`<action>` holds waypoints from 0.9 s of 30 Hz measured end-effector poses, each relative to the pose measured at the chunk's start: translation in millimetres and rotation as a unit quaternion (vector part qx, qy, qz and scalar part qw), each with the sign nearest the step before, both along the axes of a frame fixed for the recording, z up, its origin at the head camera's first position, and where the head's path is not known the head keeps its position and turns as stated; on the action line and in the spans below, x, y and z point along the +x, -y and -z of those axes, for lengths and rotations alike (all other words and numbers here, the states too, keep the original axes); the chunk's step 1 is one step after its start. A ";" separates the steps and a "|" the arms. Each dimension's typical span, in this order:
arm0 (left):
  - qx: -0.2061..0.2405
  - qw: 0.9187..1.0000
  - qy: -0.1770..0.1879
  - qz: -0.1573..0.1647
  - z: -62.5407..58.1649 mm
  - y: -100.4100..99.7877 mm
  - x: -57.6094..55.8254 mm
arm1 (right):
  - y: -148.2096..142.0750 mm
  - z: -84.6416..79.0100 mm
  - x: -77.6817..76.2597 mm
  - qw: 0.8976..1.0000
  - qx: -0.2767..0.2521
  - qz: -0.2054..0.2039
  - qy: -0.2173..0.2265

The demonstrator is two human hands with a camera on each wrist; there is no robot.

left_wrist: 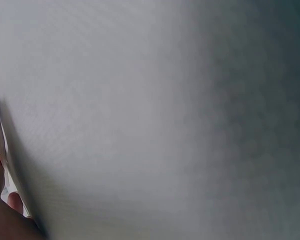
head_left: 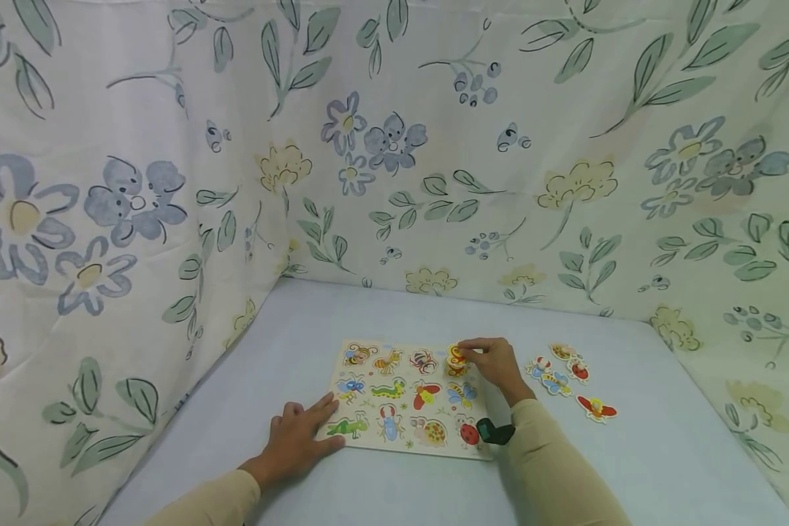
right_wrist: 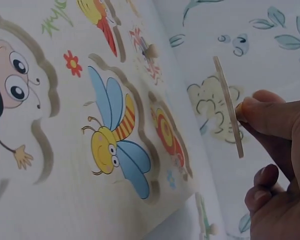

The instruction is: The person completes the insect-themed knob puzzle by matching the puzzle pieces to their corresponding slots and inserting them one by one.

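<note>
A wooden insect puzzle board (head_left: 368, 401) lies on the table. My right hand (head_left: 496, 363) pinches a yellow-and-red puzzle piece (head_left: 456, 353) by its knob, over the top right recess. In the right wrist view that piece (right_wrist: 227, 105) shows edge-on, apart from the board, between thumb and finger of the right hand (right_wrist: 280, 135); its picture is hidden there. My left hand (head_left: 296, 438) rests at the board's lower left corner, thumb along the near side and fingers along the left side. Only part of the left hand (left_wrist: 5, 205) shows in the left wrist view.
Several loose pieces lie right of the board, among them a ladybug piece (head_left: 578, 370), a blue-winged piece (head_left: 556, 384) and a red-winged piece (head_left: 596, 408). A dark wrist strap (head_left: 496, 432) overlaps the board's lower right corner. Floral cloth (head_left: 394, 219) hangs around the table (head_left: 427, 486).
</note>
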State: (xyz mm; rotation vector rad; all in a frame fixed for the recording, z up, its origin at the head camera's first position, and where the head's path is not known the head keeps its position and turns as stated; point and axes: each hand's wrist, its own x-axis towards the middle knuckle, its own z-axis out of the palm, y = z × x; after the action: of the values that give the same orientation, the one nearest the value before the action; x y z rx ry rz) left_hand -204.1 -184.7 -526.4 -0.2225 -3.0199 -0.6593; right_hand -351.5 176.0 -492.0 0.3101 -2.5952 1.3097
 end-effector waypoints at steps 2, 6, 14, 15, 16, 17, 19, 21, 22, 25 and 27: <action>-0.001 1.000 0.001 0.000 -0.1 0.2 0.0 | 1.1 1.9 -0.5 1.000 0.000 0.008 0.015; -0.001 1.000 0.002 0.001 -0.7 0.4 -0.1 | 2.4 6.3 -1.8 0.999 0.003 0.019 0.040; 0.000 1.000 0.004 0.001 0.6 0.5 -1.5 | 2.7 15.1 -2.7 0.995 0.030 0.039 0.081; -0.001 1.000 0.003 0.002 0.9 0.5 -1.6 | 2.7 16.0 -2.8 0.995 0.033 0.040 0.082; -0.002 1.000 0.002 0.002 1.1 0.6 -1.7 | 2.8 16.8 -3.0 0.995 0.036 0.042 0.083; -0.002 1.000 0.001 0.002 1.2 0.7 -1.7 | 2.9 17.6 -3.3 0.995 0.037 0.042 0.082; -0.004 1.000 -0.001 0.003 1.2 0.9 -1.7 | 3.2 18.9 -3.9 0.995 0.038 0.046 0.081; -0.003 1.000 -0.002 0.003 0.6 1.0 -1.3 | 3.9 19.8 -4.3 0.995 0.038 0.046 0.076; -0.002 1.000 -0.002 0.002 0.2 1.0 -1.2 | 4.4 19.9 -4.5 0.996 0.038 0.046 0.073; 0.002 1.000 0.000 0.003 -1.0 0.6 -0.7 | 5.9 19.7 -4.1 0.996 0.038 0.048 0.066; 0.004 1.000 0.003 0.003 -1.6 0.2 -0.5 | 6.8 19.6 -4.0 0.995 0.041 0.053 0.069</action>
State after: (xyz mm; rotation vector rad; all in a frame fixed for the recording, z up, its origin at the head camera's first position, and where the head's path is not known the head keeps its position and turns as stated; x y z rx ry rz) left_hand -204.6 -184.9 -524.8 -0.2313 -3.0224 -0.6726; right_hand -355.5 169.2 -511.6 0.0955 -2.7424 1.2332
